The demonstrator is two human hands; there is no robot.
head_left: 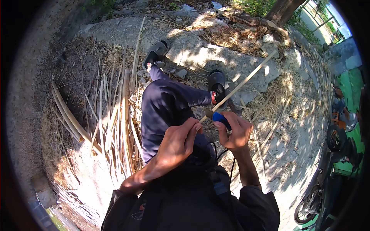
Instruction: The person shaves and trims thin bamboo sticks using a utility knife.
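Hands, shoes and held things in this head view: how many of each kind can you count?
Hands: 2 (left hand, right hand)
Shoes: 2 (farther shoe, nearer shoe)
Pale strip held: 1
Blue object held: 1
Total: 6

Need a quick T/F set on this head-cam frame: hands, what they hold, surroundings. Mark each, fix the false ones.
1. The left hand pinches a thin pale stick. True.
2. The right hand grips a bright yellow object. False: it grips a blue object.
3. More sticks lie on the ground at the person's left. True.
4. The person is barefoot. False: they wear dark shoes.
5. A tree trunk stands ahead, toward the right. True.
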